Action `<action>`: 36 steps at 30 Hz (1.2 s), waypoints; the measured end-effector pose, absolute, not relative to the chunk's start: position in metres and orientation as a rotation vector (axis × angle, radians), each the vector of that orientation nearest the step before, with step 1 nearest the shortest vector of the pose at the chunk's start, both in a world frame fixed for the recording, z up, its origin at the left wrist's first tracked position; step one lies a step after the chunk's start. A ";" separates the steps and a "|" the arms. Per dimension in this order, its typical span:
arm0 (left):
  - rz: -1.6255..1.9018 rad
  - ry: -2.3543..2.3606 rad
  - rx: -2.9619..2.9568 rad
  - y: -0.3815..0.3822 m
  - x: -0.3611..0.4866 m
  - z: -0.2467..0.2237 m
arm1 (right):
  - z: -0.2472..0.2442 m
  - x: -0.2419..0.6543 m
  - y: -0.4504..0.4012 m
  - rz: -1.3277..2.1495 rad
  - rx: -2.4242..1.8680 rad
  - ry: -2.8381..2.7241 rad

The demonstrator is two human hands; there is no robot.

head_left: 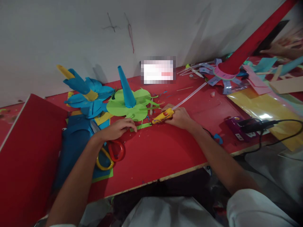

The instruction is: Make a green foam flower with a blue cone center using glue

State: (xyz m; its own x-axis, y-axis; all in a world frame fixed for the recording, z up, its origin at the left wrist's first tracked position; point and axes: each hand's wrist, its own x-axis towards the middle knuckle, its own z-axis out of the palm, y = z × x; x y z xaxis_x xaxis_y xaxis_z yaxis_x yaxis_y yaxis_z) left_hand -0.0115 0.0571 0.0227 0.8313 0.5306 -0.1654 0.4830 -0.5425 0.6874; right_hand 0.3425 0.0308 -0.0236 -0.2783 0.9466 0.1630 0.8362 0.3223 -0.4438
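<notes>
My right hand (178, 118) is closed around a yellow hot glue gun (163, 115) with a clear glue stick (190, 95) reaching out of its back. The gun's nozzle points left, at the right end of a narrow green paper strip (144, 126) on the table. My left hand (119, 128) has its fingers curled down on the strip's left end; its thumb is mostly hidden. Just behind the hands stands a light-green paper flower (115, 107) with a blue paper cone (126, 88) upright on it. Below my left hand lie scissors with red and yellow handles (115, 151).
A blue paper flower (91, 97) sits at back left, blue sheets (75, 151) in front. A red board (30, 157) stands far left. To the right are a purple power strip (239, 127) with cables, a red cone (251, 47) and paper pieces. Another person's hand (276, 49) shows far right.
</notes>
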 end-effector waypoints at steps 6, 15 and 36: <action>0.113 0.763 2.231 0.056 -0.010 0.022 | -0.019 0.340 0.029 0.393 -1.544 -2.214; 0.009 1.247 2.442 0.039 0.013 0.025 | -0.022 0.343 0.030 0.339 -1.472 -2.186; 0.159 1.136 2.399 0.030 0.024 0.014 | -0.021 0.346 0.030 0.298 -1.490 -2.067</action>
